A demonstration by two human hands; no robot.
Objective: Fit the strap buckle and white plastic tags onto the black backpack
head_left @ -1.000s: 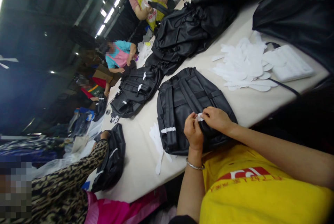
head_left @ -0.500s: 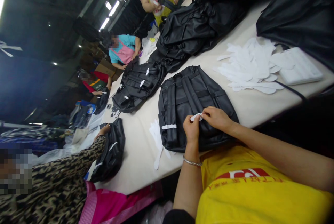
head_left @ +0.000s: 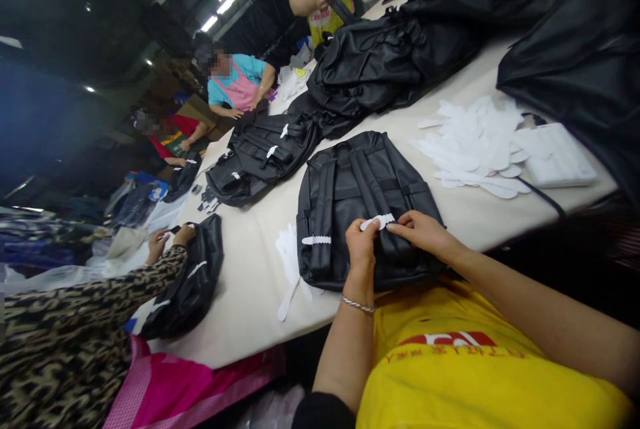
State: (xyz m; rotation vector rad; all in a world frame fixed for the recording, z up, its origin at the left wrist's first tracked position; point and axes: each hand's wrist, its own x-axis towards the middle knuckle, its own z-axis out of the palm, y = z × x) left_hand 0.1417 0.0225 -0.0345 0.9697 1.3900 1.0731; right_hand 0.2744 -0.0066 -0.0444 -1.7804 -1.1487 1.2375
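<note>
A black backpack (head_left: 345,192) lies on the table before me, its two shoulder straps facing up. My left hand (head_left: 361,246) is closed in a pinch on a white strip (head_left: 377,221) with a wavy edge, low on the right-hand strap. Just right of the strip, the fingers of my right hand (head_left: 423,232) are closed on what looks like the dark strap end; they partly hide it. Another white strip (head_left: 317,240) is wrapped around the left-hand strap. Loose white strips (head_left: 287,256) lie beside the backpack's left side.
A heap of white strips (head_left: 470,142) and a white stack (head_left: 561,156) lie to the right on the pale table (head_left: 250,282). More black backpacks (head_left: 263,152) lie beyond. A person in a leopard-print sleeve (head_left: 135,289) works at left; other people stand along the far side.
My right fingers have shifted from the white strip's end to the dark strap beside it, and more of the strip's wavy edge shows. At left, the neighbour's second hand has come into view.
</note>
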